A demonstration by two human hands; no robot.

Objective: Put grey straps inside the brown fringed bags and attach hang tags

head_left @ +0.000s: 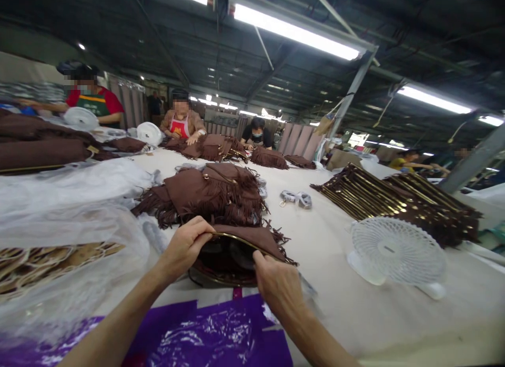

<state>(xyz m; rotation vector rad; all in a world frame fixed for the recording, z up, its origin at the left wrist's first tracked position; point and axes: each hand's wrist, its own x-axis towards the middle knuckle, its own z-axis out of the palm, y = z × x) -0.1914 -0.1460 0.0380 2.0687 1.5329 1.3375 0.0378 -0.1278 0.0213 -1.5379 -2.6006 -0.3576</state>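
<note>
A brown fringed bag (252, 238) lies on the table before me, its gold zipper undone and its mouth gaping toward me. The inside looks dark; what it holds cannot be made out. My left hand (188, 246) pinches the zipper edge at the left of the opening. On the right side, my right hand (276, 275) grips the same upper edge with its fingers curled. Just behind sits a pile of brown fringed bags (209, 191). A purple plastic sheet (213, 330) lies below my hands at the near edge.
A white desk fan (398, 251) stands at right, before a stack of brown pieces with gold zippers (366, 193). Wrapped straps with a metal clip (295, 199) lie mid-table. At left, a clear plastic bag (79, 220) holds tan tags. Several people work across the table (327, 241).
</note>
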